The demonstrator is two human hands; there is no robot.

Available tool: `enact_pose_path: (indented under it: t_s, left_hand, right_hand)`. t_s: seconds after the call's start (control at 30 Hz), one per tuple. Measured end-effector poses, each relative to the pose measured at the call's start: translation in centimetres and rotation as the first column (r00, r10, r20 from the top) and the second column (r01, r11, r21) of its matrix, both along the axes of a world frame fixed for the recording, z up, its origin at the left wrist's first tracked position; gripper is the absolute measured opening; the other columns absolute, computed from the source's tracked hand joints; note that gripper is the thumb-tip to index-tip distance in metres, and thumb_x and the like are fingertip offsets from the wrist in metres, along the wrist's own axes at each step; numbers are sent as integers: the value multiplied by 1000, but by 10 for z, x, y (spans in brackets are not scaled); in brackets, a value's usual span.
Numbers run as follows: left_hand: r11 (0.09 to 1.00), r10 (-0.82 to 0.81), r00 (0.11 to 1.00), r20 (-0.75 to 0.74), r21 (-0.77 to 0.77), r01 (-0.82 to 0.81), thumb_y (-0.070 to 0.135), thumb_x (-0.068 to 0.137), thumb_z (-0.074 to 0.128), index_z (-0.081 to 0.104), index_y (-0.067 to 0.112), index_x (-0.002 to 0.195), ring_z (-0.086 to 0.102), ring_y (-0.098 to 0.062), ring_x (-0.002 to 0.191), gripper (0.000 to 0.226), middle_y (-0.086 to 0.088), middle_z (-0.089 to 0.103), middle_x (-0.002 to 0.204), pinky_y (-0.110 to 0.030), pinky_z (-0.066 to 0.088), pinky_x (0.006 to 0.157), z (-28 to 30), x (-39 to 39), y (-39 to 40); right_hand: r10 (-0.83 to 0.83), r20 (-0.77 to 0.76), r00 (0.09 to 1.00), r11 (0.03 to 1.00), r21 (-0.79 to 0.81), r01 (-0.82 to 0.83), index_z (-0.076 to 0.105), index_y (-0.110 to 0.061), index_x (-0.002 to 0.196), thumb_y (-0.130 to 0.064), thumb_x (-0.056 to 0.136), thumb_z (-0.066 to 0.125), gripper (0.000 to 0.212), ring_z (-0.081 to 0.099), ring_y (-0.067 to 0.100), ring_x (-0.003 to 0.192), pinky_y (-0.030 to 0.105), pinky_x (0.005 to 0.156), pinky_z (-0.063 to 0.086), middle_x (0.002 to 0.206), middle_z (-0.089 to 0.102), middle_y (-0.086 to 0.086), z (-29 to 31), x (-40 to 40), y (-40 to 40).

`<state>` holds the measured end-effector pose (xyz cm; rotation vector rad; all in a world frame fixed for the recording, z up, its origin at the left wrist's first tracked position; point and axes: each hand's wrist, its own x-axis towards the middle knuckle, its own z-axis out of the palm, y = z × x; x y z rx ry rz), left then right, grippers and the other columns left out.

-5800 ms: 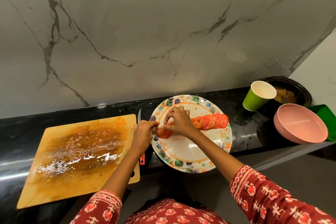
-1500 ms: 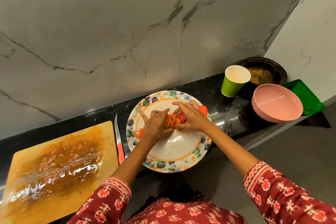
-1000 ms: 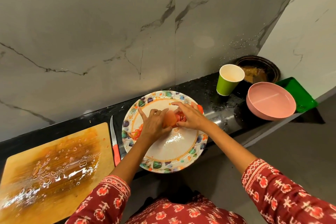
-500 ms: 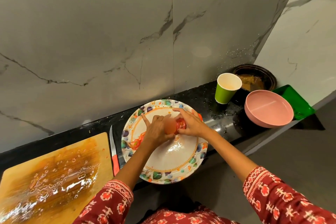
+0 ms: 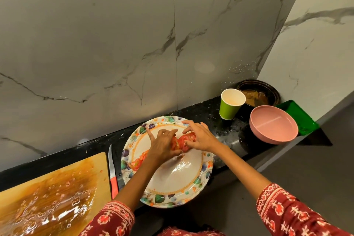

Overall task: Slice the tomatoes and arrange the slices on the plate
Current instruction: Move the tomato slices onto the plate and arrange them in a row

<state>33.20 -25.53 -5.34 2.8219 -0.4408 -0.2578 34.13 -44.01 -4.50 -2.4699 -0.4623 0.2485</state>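
Observation:
A round plate [image 5: 172, 182] with a leaf-patterned rim sits at the counter's front edge. Across its far half lies a stack of red tomato slices [image 5: 183, 141], held between both hands. My left hand [image 5: 162, 145] grips the stack's left end with curled fingers, its index finger pointing away. At the stack's right end, my right hand [image 5: 201, 138] pinches the slices. A few more tomato slices [image 5: 137, 162] lie by the plate's left rim, partly hidden under my left forearm. The knife [image 5: 112, 172], with its red handle, rests between plate and cutting board.
A wet wooden cutting board [image 5: 51, 193] lies at the left. To the right stand a green paper cup [image 5: 230, 103], a pink bowl [image 5: 273, 126], a dark bowl [image 5: 257, 93] and a green tray [image 5: 298, 116]. The marble wall is close behind.
Both hands have stayed on the tomato slices at the plate's far half, with the slices now spread a little wider between them. The camera view shifted slightly.

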Motion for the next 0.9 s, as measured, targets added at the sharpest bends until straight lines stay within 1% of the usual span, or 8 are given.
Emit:
enact_pose_path:
  t_s: [0.1,0.23,0.3,0.33,0.4,0.57,0.7,0.9]
  left_hand:
    - [999,9,999,-38,-43,-10,66,74,59,25,34,142,27,-21,136,83,2,40,144,-67,2,109,-10,4,-2]
    - [997,23,999,-38,-70,-26,63,74,61,25,33,142,29,-21,134,82,3,42,143,-63,13,110,-13,5,-9]
    - [998,32,999,-26,-56,-33,62,76,60,25,33,142,27,-20,136,80,4,41,144,-66,3,110,-10,3,-15]
    - [998,34,999,-13,-44,-34,62,77,59,25,33,142,26,-19,137,79,4,40,144,-66,-6,109,-8,2,-19]
    - [999,32,999,2,-26,-32,62,78,57,24,33,143,25,-18,138,78,5,39,145,-64,-13,106,-3,1,-25]
    - [997,47,999,10,-58,-46,59,77,61,28,32,142,27,-19,137,78,4,42,144,-66,-14,106,-4,-4,-33]
    - [996,70,997,20,-65,-68,57,78,62,28,30,142,26,-20,137,78,3,41,144,-64,-14,106,-4,-9,-33]
    - [994,107,994,13,-34,-107,55,78,62,28,30,142,27,-19,137,77,3,43,142,-65,-14,106,-5,-11,-31]
  right_hand:
    - [17,2,1000,999,-38,-17,33,-24,139,-43,73,52,71,43,16,122,42,111,17,120,60,-7,1,1,-6]
    - [32,13,999,998,-49,-31,33,-23,140,-38,76,59,70,42,18,120,39,109,22,124,56,-1,3,2,-11]
    - [50,16,999,997,-66,-49,32,-23,140,-32,79,66,70,41,20,121,38,108,23,126,55,0,2,2,-14]
    - [61,22,998,995,-77,-59,32,-22,141,-31,80,67,71,41,20,121,37,107,23,127,54,1,3,2,-16]
    - [75,28,997,993,-88,-73,31,-21,141,-34,80,69,73,40,20,122,36,106,25,128,53,1,5,3,-22]
    - [39,27,999,999,-14,-39,33,-22,140,-27,81,68,69,41,20,121,40,102,36,129,54,3,10,2,-40]
    - [-7,87,996,999,41,3,36,-18,139,-29,83,67,65,46,19,117,44,100,38,123,58,0,10,2,-56]
    - [63,8,998,996,-68,-62,31,-21,141,-22,78,71,75,39,20,124,42,103,36,129,55,0,7,1,-59]
